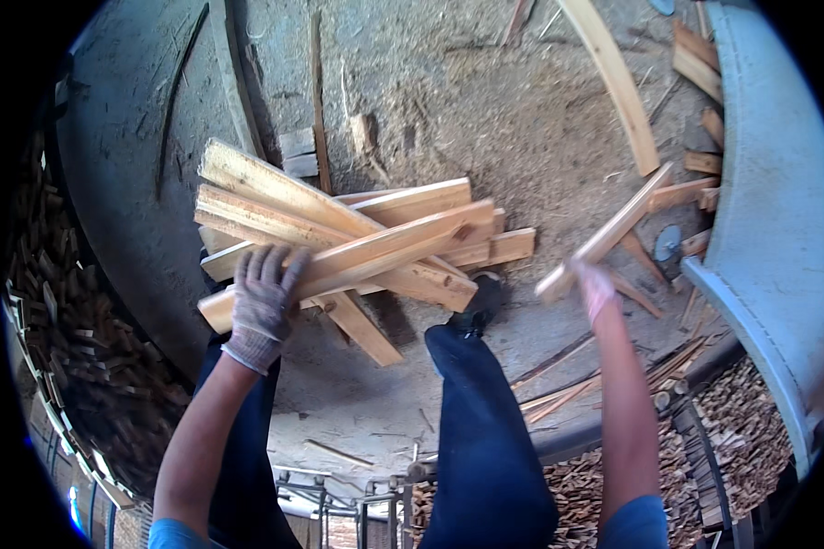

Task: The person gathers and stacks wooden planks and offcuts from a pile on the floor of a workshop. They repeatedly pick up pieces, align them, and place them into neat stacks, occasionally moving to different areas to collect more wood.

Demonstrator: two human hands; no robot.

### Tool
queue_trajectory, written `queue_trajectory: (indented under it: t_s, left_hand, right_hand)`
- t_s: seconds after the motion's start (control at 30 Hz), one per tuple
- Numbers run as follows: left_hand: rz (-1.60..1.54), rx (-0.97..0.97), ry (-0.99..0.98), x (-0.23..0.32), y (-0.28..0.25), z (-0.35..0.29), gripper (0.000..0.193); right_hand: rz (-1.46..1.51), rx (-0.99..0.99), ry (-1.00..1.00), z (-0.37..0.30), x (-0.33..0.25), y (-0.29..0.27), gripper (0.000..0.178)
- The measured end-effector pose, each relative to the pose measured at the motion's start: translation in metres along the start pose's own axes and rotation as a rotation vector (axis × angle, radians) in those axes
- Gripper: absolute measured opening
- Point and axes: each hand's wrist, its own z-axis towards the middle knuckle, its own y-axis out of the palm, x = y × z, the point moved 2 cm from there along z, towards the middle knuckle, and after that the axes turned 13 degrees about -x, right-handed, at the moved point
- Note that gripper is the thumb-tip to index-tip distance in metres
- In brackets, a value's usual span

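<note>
No bins or boxes that I could make out; loose wood scraps [64, 339] lay heaped at the left edge and more chips [751, 430] at the lower right, past a curved grey rim [769, 229]. My left hand [264, 306], in a grey knit glove, was clamped over a bundle of planks [357, 242]. The gloved fingers [267, 267] wrapped over the top edge of the lowest plank, and the rest of the stack fanned out above and to the right of them, crossed at angles. My right hand [595, 285] gripped a single plank [609, 233] near its lower end, fingers closed round it; the plank slanted up and to the right away from the hand. Bundle and single plank were well apart. Below them was a sawdust-covered floor [485, 119] with stray strips. My shoe [481, 302] stood just under the bundle's right end.
</note>
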Motion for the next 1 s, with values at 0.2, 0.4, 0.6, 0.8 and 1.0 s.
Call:
queue_trajectory:
  t_s: [0.2, 0.4, 0.6, 0.8, 1.0]
  left_hand:
    - [-0.011, -0.095, -0.225, 0.009, -0.024, -0.017, 0.080]
    - [-0.779, 0.269, -0.295, 0.051, 0.002, -0.064, 0.066]
    - [-1.899, 0.018, -0.949, 0.071, 0.049, -0.079, 0.078]
    - [-1.820, 0.233, -1.009, 0.073, 0.049, -0.044, 0.067]
    - [-1.959, 0.343, -1.112, 0.119, 0.093, -0.036, 0.063]
  right_hand:
    - [-0.373, -0.311, 0.288, -0.195, 0.012, 0.008, 0.058]
    - [-1.053, -0.682, 0.044, -0.247, -0.003, 0.096, 0.087]
    - [-0.679, -0.077, -0.028, -0.135, -0.033, 0.093, 0.037]
    - [-0.978, 0.328, -0.667, 0.032, -0.168, 0.064, 0.070]
    - [-1.057, 0.336, -0.417, 0.131, -0.281, 0.013, 0.060]
